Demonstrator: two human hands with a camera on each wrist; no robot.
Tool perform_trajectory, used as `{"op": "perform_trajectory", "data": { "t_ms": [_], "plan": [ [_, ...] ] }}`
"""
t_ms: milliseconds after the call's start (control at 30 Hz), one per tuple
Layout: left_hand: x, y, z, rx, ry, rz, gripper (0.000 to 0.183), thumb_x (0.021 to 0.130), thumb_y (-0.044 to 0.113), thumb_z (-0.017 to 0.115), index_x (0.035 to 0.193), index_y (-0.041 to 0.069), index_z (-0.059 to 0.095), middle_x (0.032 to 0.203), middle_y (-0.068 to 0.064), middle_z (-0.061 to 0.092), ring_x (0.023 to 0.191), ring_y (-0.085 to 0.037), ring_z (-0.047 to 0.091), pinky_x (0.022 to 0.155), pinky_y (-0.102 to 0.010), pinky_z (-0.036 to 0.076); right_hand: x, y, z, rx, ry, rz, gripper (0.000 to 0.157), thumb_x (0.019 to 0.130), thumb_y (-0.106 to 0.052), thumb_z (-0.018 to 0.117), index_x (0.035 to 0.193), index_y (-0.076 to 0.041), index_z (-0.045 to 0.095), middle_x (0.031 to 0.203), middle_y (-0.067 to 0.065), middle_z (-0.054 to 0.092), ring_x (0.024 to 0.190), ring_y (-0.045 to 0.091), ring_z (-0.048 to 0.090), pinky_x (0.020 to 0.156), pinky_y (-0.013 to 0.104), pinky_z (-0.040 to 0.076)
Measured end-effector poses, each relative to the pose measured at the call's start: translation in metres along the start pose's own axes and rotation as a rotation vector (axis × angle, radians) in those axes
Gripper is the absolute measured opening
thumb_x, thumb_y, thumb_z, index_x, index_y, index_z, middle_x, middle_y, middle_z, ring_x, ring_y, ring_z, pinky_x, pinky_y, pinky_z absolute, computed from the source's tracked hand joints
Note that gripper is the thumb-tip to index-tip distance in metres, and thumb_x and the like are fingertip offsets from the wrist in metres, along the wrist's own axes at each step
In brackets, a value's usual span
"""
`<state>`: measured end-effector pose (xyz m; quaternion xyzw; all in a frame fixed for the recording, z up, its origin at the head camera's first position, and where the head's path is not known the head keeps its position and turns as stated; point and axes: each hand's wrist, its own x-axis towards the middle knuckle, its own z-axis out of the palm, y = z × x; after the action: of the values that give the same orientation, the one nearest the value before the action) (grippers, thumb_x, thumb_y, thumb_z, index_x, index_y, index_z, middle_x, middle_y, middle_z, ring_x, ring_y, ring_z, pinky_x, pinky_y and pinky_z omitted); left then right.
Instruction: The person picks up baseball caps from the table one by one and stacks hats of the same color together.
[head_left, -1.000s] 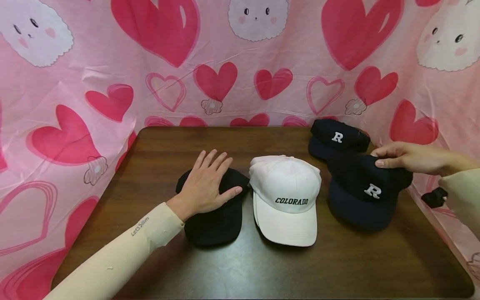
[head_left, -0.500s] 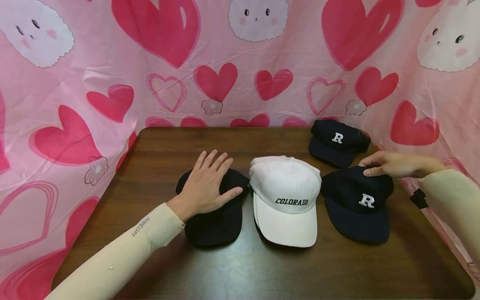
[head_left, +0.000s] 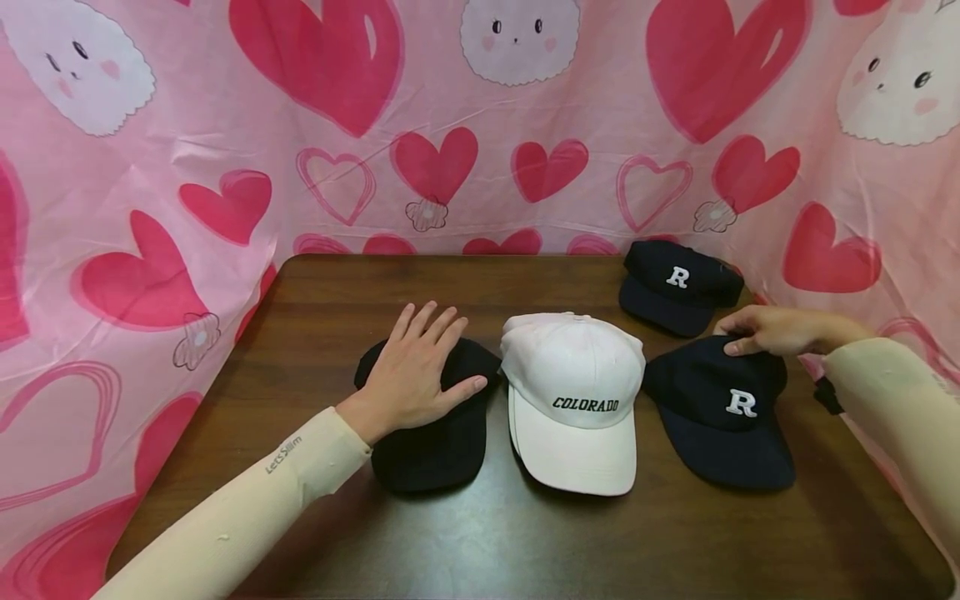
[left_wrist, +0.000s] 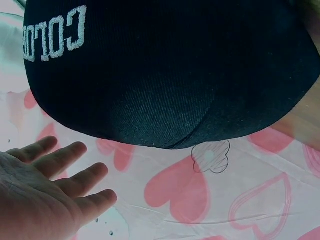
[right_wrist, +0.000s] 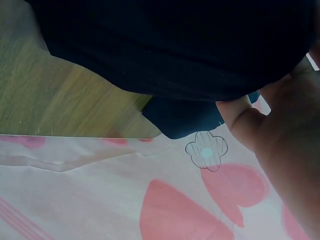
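Note:
My left hand [head_left: 412, 379] lies spread over the crown of a black baseball cap [head_left: 431, 458], fingers straight. In the left wrist view, white "COLOR" lettering shows on that black cap [left_wrist: 165, 75], and the fingers of the left hand [left_wrist: 50, 195] are extended beside it. My right hand [head_left: 780, 327] pinches the back of the crown of a navy cap [head_left: 712, 400] with a white R. The right wrist view has the thumb at the lower edge of the navy cap [right_wrist: 165, 45]. Between the two hands sits a white cap [head_left: 573, 375] reading COLORADO, its brim toward me.
Another navy R cap [head_left: 678, 287] stands at the back right corner of the wooden table [head_left: 480, 550]. The white cap's brim edge looks doubled. A pink heart-print cloth [head_left: 495, 108] hangs behind and along both sides. A small black object [head_left: 827, 396] is under the right forearm.
My right hand has brought the navy cap left and down to beside the white cap, and its brim has then swung slightly right. My left hand keeps its place.

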<state>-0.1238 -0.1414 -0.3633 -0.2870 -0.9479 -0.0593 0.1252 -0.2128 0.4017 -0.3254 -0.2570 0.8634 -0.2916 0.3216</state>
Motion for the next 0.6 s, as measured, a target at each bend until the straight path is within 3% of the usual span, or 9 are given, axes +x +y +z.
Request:
{"op": "perform_trajectory", "data": {
  "t_ms": [167, 367, 600],
  "plan": [
    [0.0, 0.001, 0.0, -0.001, -0.001, -0.002, 0.087, 0.095, 0.072, 0.046, 0.155, 0.009, 0.043, 0.162, -0.014, 0.037, 0.152, -0.038, 0.025, 0.125, -0.055, 0.004, -0.001, 0.0, 0.001, -0.015, 0.009, 0.036, 0.012, 0.101, -0.011, 0.063, 0.11, -0.003, 0.065, 0.093, 0.01, 0.063, 0.083, 0.02, 0.062, 0.072, 0.029, 0.054],
    [0.0, 0.002, 0.0, 0.002, -0.005, -0.002, 0.087, 0.096, 0.072, 0.046, 0.155, 0.009, 0.043, 0.162, -0.014, 0.037, 0.151, -0.039, 0.026, 0.125, -0.055, 0.004, -0.008, -0.002, 0.0, -0.021, 0.044, 0.069, 0.032, 0.1, -0.015, 0.064, 0.13, -0.004, 0.062, 0.116, 0.011, 0.066, 0.099, 0.019, 0.063, 0.087, 0.025, 0.054],
    [0.0, 0.002, 0.001, 0.008, 0.01, 0.004, 0.087, 0.096, 0.072, 0.045, 0.154, 0.008, 0.044, 0.161, -0.015, 0.039, 0.151, -0.039, 0.027, 0.125, -0.056, 0.006, -0.012, -0.003, 0.0, -0.095, 0.11, 0.138, 0.036, 0.101, -0.02, 0.064, 0.134, -0.006, 0.06, 0.122, 0.008, 0.062, 0.106, 0.021, 0.057, 0.087, 0.028, 0.053]
  ]
}}
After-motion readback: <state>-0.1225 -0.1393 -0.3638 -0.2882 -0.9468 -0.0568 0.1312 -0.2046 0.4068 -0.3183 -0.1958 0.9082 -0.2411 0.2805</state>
